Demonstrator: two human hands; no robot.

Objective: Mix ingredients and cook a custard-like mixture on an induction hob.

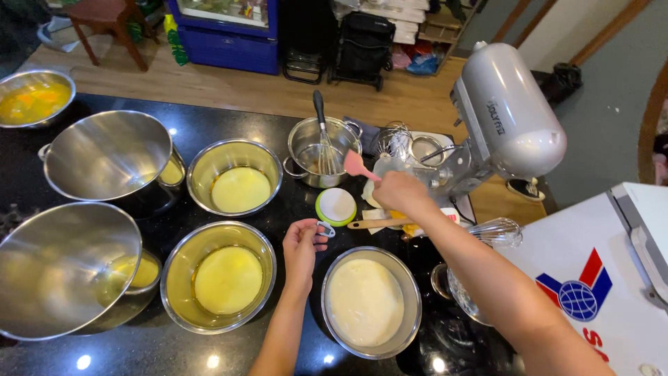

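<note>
My right hand (400, 193) grips a pink silicone spatula (359, 166), its blade pointing left above the black counter, just in front of the silver stand mixer (504, 115). My left hand (300, 247) pinches a small metal measuring spoon (325, 228) above the counter, next to a green-rimmed white lid (336, 206). Below both hands sits a steel bowl of pale cream batter (365, 301). A steel pot with a black-handled whisk (324, 150) stands behind the lid.
Two steel bowls of yellow liquid (236, 186) (221, 278) sit left of my hands. Two tilted large steel bowls (108, 157) (62, 268) cover pots at far left. A bowl of egg yolks (31, 97), a loose wire whisk (497, 232), a wooden-handled tool (379, 223), a white chest (598, 278) at right.
</note>
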